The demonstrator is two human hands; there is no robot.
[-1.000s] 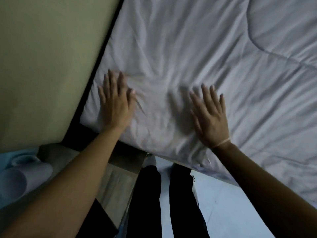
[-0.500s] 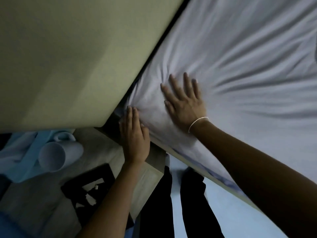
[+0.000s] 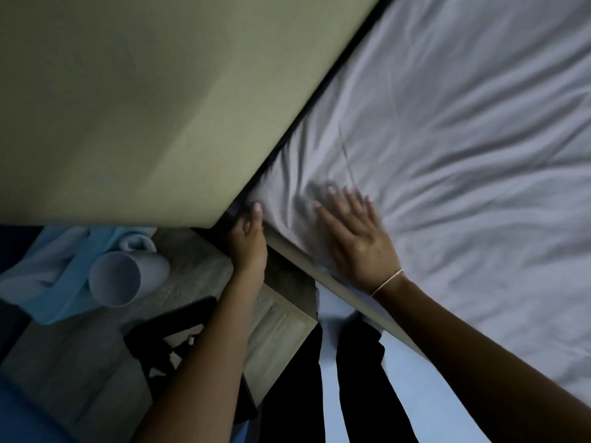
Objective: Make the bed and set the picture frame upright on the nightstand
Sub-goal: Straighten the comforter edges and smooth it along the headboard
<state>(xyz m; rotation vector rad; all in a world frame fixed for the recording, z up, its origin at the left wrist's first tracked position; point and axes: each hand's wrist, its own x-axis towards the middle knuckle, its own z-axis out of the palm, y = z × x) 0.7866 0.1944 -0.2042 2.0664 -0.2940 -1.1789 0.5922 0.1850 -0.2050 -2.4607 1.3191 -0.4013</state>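
Observation:
A wrinkled white sheet (image 3: 447,161) covers the bed at the right. My right hand (image 3: 355,241) lies flat on it near the bed's corner, fingers straight and slightly blurred. My left hand (image 3: 248,241) reaches into the gap between the bed's corner and the nightstand (image 3: 278,321); its fingertips touch the sheet's edge and part of them is hidden. A black picture frame (image 3: 172,340) lies flat on the nightstand, partly under my left forearm.
The olive headboard (image 3: 144,100) fills the upper left. A white mug (image 3: 126,278) lies on its side on the nightstand beside a light blue cloth (image 3: 57,282). My dark trouser legs (image 3: 355,394) stand on the pale floor between nightstand and bed.
Both hands have slid from the open sheet toward the bed's corner by the headboard. My left hand has dropped off the sheet into the gap. The view swung left, showing mug and frame.

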